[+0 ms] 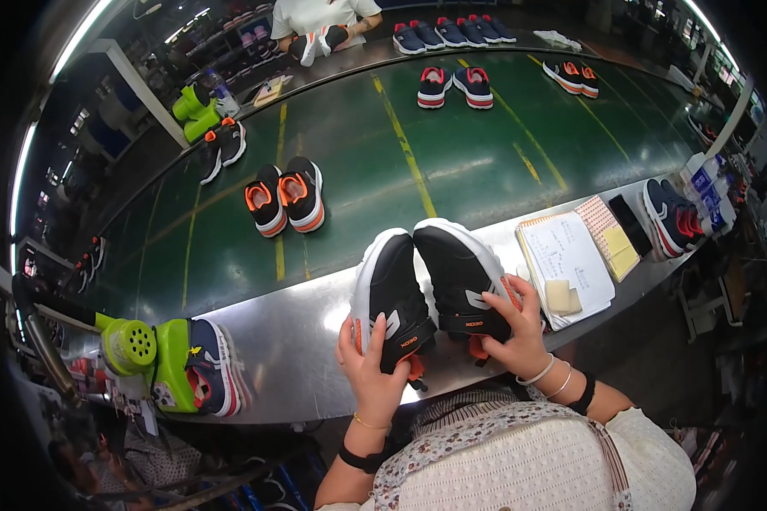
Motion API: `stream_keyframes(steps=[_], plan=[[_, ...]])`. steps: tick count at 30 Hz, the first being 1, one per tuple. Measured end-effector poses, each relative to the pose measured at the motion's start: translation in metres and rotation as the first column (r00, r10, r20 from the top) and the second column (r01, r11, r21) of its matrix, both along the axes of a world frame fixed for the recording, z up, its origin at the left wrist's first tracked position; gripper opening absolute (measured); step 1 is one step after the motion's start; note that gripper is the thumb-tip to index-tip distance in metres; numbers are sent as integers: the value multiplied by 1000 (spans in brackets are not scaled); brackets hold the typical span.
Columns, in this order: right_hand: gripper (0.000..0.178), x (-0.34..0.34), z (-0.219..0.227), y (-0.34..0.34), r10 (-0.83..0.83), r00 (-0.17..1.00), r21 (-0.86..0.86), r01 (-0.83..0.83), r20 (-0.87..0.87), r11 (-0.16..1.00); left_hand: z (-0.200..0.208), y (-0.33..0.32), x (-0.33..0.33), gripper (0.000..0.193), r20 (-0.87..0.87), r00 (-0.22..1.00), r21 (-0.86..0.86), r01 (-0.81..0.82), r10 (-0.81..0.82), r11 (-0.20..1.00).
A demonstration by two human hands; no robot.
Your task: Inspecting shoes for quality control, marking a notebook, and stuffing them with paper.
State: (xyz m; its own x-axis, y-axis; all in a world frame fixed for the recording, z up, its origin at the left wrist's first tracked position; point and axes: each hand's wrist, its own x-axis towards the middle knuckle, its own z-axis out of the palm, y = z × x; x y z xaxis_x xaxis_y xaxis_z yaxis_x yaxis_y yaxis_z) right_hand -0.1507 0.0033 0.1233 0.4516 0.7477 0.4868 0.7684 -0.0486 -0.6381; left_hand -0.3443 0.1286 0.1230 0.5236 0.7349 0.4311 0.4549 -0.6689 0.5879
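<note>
Grasping black shoe (392, 285) with left fingers (372, 342), its mate (453, 271) with right fingers (504, 313); pointing toes toward far edge of tabletop (294, 366), with free room leftward.

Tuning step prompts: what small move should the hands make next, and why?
Probably ease the two black sneakers forward onto the green conveyor belt: the left hand and right hand each grip one, both toes point that way, and an orange-lined sneaker pair stands there.
</note>
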Motion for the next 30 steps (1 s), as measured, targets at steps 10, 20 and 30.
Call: stream_keyframes(steps=[10,20,30], plan=[[41,16,12,11,22,999,-272,-34,-46,962,2,20,1,59,-103,991,-220,58,-82,974],[41,49,-11,25,9,682,-295,-328,-731,898,-8,58,-18,50,276,960,-903,245,39,353],[48,40,-9,38,19,551,-247,-403,-834,881,-12,67,-14,50,352,935,-898,322,52,300]])
